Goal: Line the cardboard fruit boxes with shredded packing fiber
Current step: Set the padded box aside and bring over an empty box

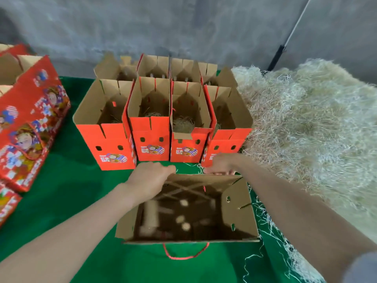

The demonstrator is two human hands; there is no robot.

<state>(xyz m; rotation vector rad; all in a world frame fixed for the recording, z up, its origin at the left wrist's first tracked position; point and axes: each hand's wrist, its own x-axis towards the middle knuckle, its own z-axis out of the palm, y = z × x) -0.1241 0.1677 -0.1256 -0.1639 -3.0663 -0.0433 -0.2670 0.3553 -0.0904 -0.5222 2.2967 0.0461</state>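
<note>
Gripping box (pixel 238 209) far rim with left hand (pixel 151 176), fingers curled over it | touching same rim with right hand (pixel 220 165), grip too blurred to tell | probably squaring box open for lining | having fiber (pixel 306 123) heaped just right of right hand, within reach

Red printed boxes (pixel 150 127), green cloth (pixel 67 180), pale straw-coloured fiber (pixel 306 119).
</note>
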